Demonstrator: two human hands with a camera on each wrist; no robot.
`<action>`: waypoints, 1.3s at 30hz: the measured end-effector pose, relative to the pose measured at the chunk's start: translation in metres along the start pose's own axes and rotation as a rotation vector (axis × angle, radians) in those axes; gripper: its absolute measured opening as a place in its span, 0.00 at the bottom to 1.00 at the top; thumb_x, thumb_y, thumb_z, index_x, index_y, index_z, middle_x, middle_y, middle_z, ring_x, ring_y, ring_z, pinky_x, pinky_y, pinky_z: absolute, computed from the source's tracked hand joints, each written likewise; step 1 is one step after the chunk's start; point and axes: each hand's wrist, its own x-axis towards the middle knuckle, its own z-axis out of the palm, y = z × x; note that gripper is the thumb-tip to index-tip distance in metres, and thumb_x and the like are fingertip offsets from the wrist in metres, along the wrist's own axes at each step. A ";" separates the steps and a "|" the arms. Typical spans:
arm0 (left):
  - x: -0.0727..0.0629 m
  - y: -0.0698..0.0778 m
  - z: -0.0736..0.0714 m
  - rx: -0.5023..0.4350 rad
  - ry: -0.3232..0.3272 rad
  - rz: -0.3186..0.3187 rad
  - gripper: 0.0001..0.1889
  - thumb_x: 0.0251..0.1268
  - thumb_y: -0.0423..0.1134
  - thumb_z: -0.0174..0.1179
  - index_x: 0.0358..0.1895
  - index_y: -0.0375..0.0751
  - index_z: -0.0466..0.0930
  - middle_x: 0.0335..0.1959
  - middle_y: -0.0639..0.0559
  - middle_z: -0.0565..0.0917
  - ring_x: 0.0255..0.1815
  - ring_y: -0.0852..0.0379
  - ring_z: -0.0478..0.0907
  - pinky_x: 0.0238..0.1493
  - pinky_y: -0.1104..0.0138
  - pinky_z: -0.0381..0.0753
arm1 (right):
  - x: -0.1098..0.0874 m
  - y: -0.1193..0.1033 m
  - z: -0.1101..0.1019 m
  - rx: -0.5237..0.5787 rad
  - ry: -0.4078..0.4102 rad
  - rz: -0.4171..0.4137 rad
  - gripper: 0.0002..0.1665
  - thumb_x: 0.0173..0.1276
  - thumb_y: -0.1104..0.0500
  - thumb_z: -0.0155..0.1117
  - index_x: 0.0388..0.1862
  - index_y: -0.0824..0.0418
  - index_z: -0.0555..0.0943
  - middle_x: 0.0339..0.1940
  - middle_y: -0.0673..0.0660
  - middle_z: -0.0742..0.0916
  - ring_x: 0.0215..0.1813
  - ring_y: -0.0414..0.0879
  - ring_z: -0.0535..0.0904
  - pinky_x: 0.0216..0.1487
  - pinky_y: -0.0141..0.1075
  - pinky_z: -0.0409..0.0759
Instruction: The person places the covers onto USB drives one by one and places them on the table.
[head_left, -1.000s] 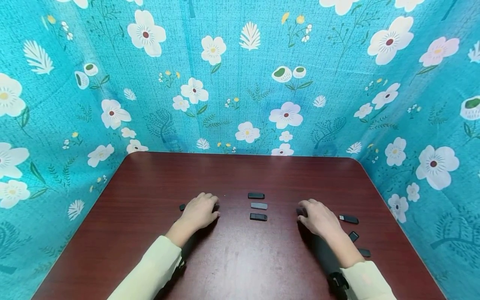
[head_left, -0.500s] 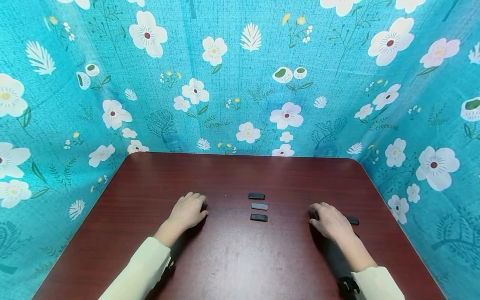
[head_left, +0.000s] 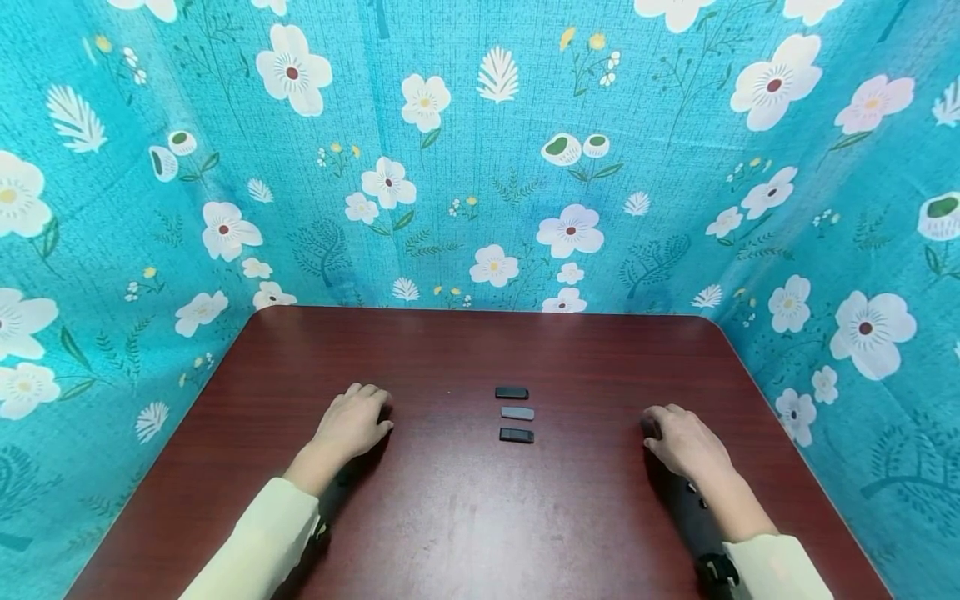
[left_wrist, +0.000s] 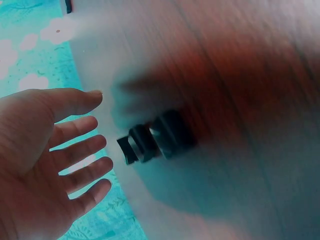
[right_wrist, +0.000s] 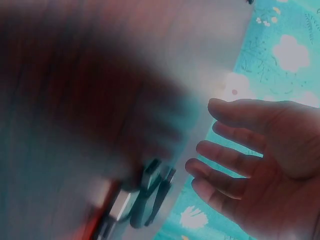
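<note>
Three USB sticks lie in a column at the table's middle in the head view: a black one (head_left: pixel 512 392) at the back, a grey one (head_left: pixel 517 412), and another black one (head_left: pixel 516 435) in front. My left hand (head_left: pixel 352 421) is to their left, fingers relaxed and holding nothing. Near it in the left wrist view, dark USB sticks (left_wrist: pixel 172 135) lie in a row; the head view hides them behind the hand and arm. To the right, my right hand (head_left: pixel 686 440) is also relaxed and holds nothing. Blurred USB sticks (right_wrist: pixel 142 200) appear beside it in the right wrist view.
The dark red wooden table (head_left: pixel 465 517) has rounded far corners. A turquoise floral curtain (head_left: pixel 450 167) surrounds its back and sides. Dark bands (head_left: pixel 720 568) with cameras are strapped at both wrists.
Both hands have moved outward, left hand leftward and right hand rightward. They now cover most of the side USB sticks in the head view. The middle three have stayed put.
</note>
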 end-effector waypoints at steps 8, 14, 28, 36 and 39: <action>-0.002 -0.011 -0.003 -0.027 -0.028 -0.045 0.18 0.64 0.41 0.69 0.54 0.39 0.82 0.57 0.42 0.82 0.59 0.41 0.74 0.56 0.46 0.76 | -0.001 0.017 -0.002 0.000 0.012 0.018 0.26 0.64 0.64 0.71 0.59 0.73 0.77 0.54 0.75 0.80 0.55 0.69 0.76 0.51 0.61 0.78; -0.004 -0.019 -0.001 -0.034 -0.038 -0.059 0.18 0.64 0.41 0.69 0.55 0.39 0.82 0.57 0.41 0.81 0.59 0.40 0.74 0.55 0.46 0.76 | -0.002 0.029 0.001 -0.001 -0.003 0.020 0.26 0.64 0.65 0.69 0.59 0.74 0.76 0.56 0.77 0.78 0.57 0.73 0.74 0.53 0.63 0.76; -0.008 -0.029 -0.003 -0.047 -0.058 -0.073 0.15 0.66 0.40 0.67 0.52 0.37 0.84 0.55 0.41 0.82 0.59 0.38 0.76 0.56 0.44 0.77 | -0.003 0.051 -0.004 0.002 -0.044 0.025 0.23 0.64 0.69 0.64 0.58 0.76 0.77 0.55 0.77 0.78 0.58 0.73 0.74 0.52 0.62 0.77; -0.010 -0.034 -0.002 -0.100 -0.058 -0.066 0.13 0.67 0.36 0.65 0.51 0.35 0.84 0.54 0.41 0.82 0.61 0.38 0.75 0.61 0.47 0.75 | -0.006 0.058 -0.002 -0.006 0.042 0.000 0.19 0.61 0.74 0.60 0.53 0.75 0.80 0.51 0.74 0.81 0.54 0.70 0.76 0.53 0.63 0.76; -0.011 -0.035 -0.002 -0.111 -0.064 -0.063 0.13 0.67 0.35 0.65 0.52 0.35 0.84 0.54 0.40 0.82 0.62 0.38 0.75 0.61 0.48 0.75 | -0.005 0.060 -0.002 -0.007 0.071 -0.006 0.18 0.59 0.75 0.62 0.50 0.73 0.82 0.50 0.73 0.82 0.53 0.69 0.77 0.53 0.64 0.76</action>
